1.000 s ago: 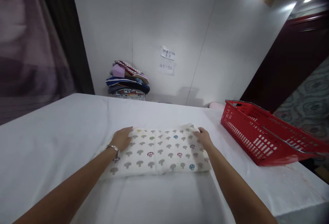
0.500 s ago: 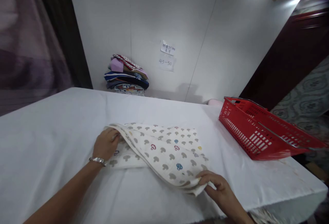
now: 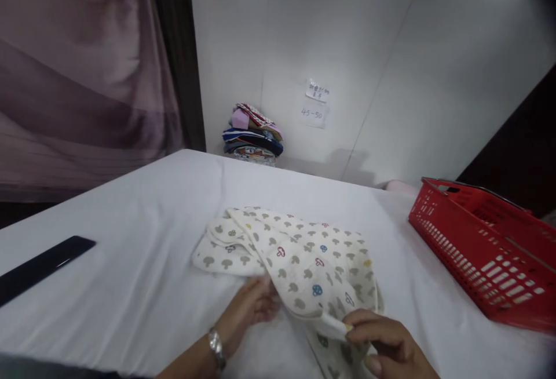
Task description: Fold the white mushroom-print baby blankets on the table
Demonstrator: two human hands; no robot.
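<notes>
A white cloth printed with small mushrooms (image 3: 299, 254) lies partly folded on the white table (image 3: 143, 234). My right hand (image 3: 384, 344) pinches the cloth's near corner at the front edge of the table. My left hand (image 3: 249, 306), with a metal bracelet on the wrist, holds the cloth's near edge just left of it, fingers tucked under the fabric. The far part of the cloth rests flat on the table.
A red plastic basket (image 3: 486, 257) stands at the right of the table. A dark flat strip (image 3: 41, 266) lies at the left. A stack of folded clothes (image 3: 252, 135) sits against the back wall under paper notes (image 3: 315, 104). A mauve curtain (image 3: 82, 72) hangs left.
My left hand has moved from the cloth's far left side to its near edge. My right hand has drawn the corner nearer. The view has swung left, bringing the dark strip into sight.
</notes>
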